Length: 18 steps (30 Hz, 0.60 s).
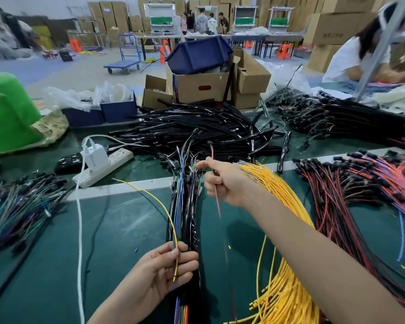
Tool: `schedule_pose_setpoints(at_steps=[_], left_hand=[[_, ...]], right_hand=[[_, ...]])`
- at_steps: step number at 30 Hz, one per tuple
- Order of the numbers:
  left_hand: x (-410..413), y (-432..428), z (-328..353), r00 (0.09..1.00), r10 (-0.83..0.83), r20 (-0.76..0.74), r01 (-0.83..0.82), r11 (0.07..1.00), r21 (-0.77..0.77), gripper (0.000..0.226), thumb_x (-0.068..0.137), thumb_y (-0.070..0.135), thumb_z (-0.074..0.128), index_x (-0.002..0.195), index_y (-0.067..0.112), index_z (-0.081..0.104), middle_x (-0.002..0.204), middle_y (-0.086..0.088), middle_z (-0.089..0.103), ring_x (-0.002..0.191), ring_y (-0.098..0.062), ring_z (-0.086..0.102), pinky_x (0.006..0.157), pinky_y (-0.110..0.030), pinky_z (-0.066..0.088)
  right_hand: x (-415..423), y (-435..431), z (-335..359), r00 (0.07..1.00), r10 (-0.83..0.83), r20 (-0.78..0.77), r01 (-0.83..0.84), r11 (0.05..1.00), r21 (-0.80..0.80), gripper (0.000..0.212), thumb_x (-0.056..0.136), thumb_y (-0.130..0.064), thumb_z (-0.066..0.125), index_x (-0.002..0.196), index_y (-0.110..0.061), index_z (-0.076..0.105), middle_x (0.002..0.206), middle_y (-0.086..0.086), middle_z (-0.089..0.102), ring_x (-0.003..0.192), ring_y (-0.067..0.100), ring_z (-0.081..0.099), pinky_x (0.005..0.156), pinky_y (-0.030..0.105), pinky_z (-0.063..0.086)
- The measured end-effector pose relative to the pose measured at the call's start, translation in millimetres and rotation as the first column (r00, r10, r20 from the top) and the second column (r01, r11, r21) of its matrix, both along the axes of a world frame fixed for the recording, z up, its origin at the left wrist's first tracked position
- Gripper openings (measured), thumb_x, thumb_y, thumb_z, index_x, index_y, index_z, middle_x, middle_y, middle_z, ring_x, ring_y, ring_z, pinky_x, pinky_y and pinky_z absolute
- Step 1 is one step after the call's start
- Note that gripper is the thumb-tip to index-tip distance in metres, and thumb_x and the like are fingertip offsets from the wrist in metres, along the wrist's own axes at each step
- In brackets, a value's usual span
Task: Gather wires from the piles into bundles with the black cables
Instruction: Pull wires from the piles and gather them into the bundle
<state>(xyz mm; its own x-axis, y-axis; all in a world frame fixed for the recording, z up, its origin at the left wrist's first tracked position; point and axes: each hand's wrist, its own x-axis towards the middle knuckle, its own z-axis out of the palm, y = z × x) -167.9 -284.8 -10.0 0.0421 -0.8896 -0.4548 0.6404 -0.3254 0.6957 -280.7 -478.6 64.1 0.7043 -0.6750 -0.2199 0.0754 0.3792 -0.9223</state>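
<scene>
Black-cabled bundle [187, 220] bristles with green, purple, yellow wires.

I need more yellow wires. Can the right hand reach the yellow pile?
Probably yes: the yellow pile lies uncovered just beside the right hand, though it already holds a red wire.

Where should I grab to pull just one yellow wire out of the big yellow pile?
Probably pinch near the far tips of the yellow pile, coming from above. There the strands fan apart singly, while the near ends lie tangled together.
</scene>
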Motion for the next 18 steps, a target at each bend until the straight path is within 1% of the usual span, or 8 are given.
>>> schedule_pose_setpoints(at_steps=[3,6,9,11,13,15,17,18], left_hand=[[0.1,0.1,0.8,1.000,-0.007,-0.008,0.007,1.000,0.005,0.012,0.073,0.007,0.059,0.082,0.002,0.067,0.098,-0.026,0.069,0.074,-0.030,0.072,0.054,-0.033,0.058],[-2.6,-1.2,1.3,1.000,-0.012,-0.004,0.012,1.000,-0.004,0.011,0.076,0.006,0.057,0.082,0.002,0.065,0.106,-0.030,0.066,0.087,-0.035,0.071,0.058,-0.035,0.059],[-5.2,-1.1,0.0,1.000,-0.007,0.008,0.007,1.000,-0.017,0.015,0.077,0.006,0.055,0.089,0.001,0.061,0.108,-0.030,0.066,0.089,-0.036,0.070,0.060,-0.034,0.059],[-5.0,-0.4,-0.9,1.000,-0.001,-0.001,0.001,1.000,-0.021,0.019,0.076,0.006,0.056,0.092,-0.002,0.063,0.105,-0.030,0.066,0.086,-0.036,0.071,0.059,-0.035,0.058],[-4.1,0.1,-0.8,1.000,-0.013,0.000,0.013,0.999,-0.029,0.023,0.076,0.006,0.057,0.092,-0.003,0.070,0.102,-0.029,0.068,0.079,-0.034,0.072,0.058,-0.034,0.058],[-3.0,-0.3,-1.5,1.000,-0.015,-0.011,0.015,0.999,-0.043,0.026,0.075,0.006,0.057,0.095,-0.002,0.073,0.095,-0.024,0.070,0.064,-0.028,0.070,0.057,-0.034,0.058],[-1.6,-0.9,-3.2,0.999,-0.004,-0.032,0.002,0.998,-0.059,0.029,0.076,0.006,0.056,0.099,-0.001,0.072,0.082,-0.019,0.069,0.047,-0.018,0.058,0.055,-0.032,0.057],[-0.7,-0.8,-4.1,0.999,0.001,-0.036,-0.003,0.998,-0.058,0.029,0.076,0.007,0.056,0.099,0.001,0.073,0.077,-0.015,0.067,0.042,-0.013,0.052,0.053,-0.029,0.056]], right_hand=[[6.0,-0.5,-9.2,0.982,-0.046,-0.185,0.005,0.976,-0.217,0.030,0.104,-0.023,0.036,0.101,-0.005,0.059,0.047,-0.004,0.036,0.039,0.009,0.025,0.036,0.017,0.020],[12.9,0.0,-11.2,0.981,-0.051,-0.185,0.011,0.977,-0.215,0.028,0.104,-0.024,0.036,0.109,-0.007,0.057,0.051,0.002,0.049,0.037,0.009,0.031,0.038,0.017,0.022],[21.1,5.0,-12.4,0.980,0.005,-0.199,-0.045,0.979,-0.197,0.027,0.104,-0.035,0.032,0.114,-0.021,0.053,0.053,0.008,0.062,0.033,0.013,0.043,0.036,0.014,0.029],[26.1,8.5,-13.9,0.971,0.020,-0.238,-0.078,0.969,-0.236,0.023,0.103,-0.037,0.033,0.112,-0.029,0.052,0.050,0.005,0.060,0.032,0.013,0.046,0.035,0.014,0.033],[30.6,8.4,-15.7,0.964,0.004,-0.266,-0.083,0.954,-0.289,0.016,0.102,-0.031,0.039,0.110,-0.028,0.053,0.050,0.004,0.057,0.032,0.010,0.045,0.036,0.014,0.034],[33.4,4.0,-18.2,0.955,-0.032,-0.294,-0.074,0.937,-0.341,0.012,0.100,-0.020,0.046,0.109,-0.019,0.054,0.056,0.005,0.055,0.035,0.008,0.041,0.039,0.015,0.034],[34.6,-1.5,-21.3,0.944,-0.061,-0.324,-0.066,0.928,-0.368,0.017,0.099,-0.010,0.046,0.113,-0.009,0.055,0.060,0.004,0.051,0.041,0.008,0.038,0.042,0.017,0.031],[35.1,-3.5,-23.1,0.942,-0.070,-0.328,-0.058,0.929,-0.366,0.020,0.099,-0.007,0.044,0.116,-0.005,0.055,0.062,0.004,0.049,0.044,0.009,0.037,0.043,0.017,0.030]])
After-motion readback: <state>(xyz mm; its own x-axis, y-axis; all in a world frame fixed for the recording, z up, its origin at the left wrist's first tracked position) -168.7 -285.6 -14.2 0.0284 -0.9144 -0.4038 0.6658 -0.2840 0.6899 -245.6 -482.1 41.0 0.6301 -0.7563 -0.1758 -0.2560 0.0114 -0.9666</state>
